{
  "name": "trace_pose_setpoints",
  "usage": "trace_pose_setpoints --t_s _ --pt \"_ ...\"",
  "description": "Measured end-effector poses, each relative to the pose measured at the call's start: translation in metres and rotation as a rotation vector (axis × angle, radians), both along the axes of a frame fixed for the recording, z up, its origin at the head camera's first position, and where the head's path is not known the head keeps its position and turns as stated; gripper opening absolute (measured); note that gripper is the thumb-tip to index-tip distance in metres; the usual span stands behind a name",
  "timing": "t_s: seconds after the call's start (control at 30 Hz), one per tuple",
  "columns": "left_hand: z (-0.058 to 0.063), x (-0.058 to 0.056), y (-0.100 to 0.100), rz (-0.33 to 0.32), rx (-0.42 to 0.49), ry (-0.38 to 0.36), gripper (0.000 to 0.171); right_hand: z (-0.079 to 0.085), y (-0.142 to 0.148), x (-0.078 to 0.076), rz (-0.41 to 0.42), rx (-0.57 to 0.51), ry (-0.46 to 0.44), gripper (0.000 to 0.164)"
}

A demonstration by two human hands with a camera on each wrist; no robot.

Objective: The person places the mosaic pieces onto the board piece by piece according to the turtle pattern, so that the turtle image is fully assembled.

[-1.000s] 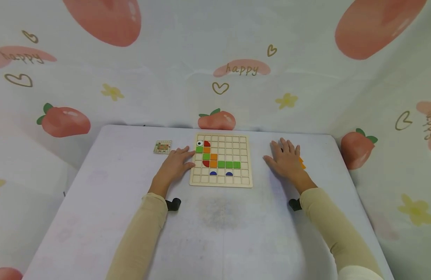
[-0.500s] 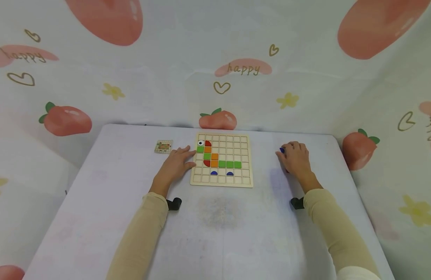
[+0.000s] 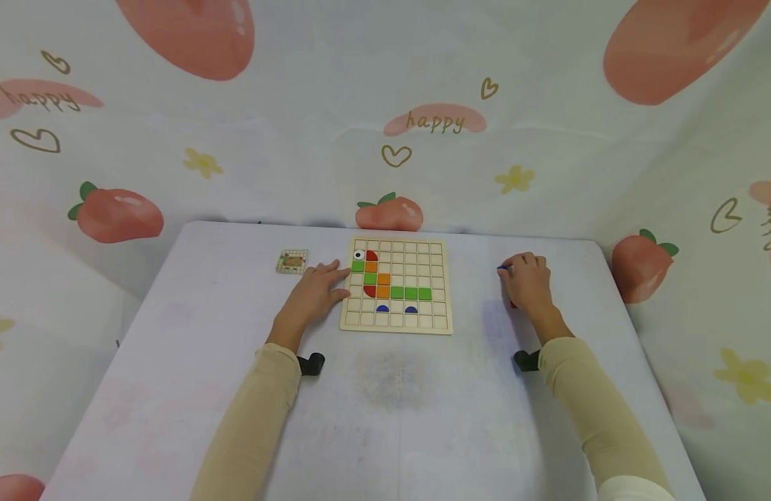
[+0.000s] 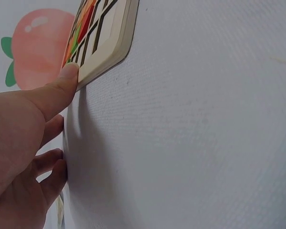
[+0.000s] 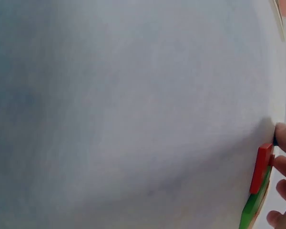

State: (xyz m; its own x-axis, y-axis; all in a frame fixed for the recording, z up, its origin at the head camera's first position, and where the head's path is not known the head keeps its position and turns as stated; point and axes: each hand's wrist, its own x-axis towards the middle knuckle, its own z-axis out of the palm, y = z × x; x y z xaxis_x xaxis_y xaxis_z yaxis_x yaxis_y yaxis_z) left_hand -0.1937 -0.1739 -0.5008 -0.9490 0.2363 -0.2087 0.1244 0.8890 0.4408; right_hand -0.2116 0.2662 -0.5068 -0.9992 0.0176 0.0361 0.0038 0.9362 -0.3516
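A pale wooden grid board [image 3: 410, 259] lies on the table, with red, orange, green and blue tiles and an eye tile set in its squares. My left hand [image 3: 310, 292] rests at the board's left edge, fingers extended; the thumb [image 4: 66, 78] touches the rim in the left wrist view. To the right of the board, my right hand [image 3: 531, 282] pinches a small blue piece [image 3: 502, 267] at its fingertips. Under that hand lie a red piece [image 5: 261, 169] and a green piece [image 5: 252, 205], seen in the right wrist view; the palm hides other pieces.
A small printed card [image 3: 291, 261] with a grid picture lies left of the board, beyond my left hand. The white table [image 3: 398, 431] ends against a patterned cloth backdrop [image 3: 298, 181] at the back and sides.
My right hand has gone from spread flat over the pieces to curled fingers pinching the blue piece, a little further right. The left hand and the board have stayed put.
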Motion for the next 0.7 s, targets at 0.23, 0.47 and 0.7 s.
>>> trace_pose_setpoints --t_s 0.23,0.47,0.7 --pt "0.001 0.0 0.0 0.006 0.005 -0.013 0.061 0.009 -0.009 0.003 0.022 -0.014 -0.012 0.026" --pt "0.004 0.001 0.0 0.009 -0.002 -0.012 0.061 0.01 -0.028 -0.003 0.066 -0.06 0.009 0.027" --pt "0.004 0.002 0.001 0.006 0.008 -0.008 0.062 0.009 -0.056 -0.006 0.054 -0.174 -0.082 0.031"
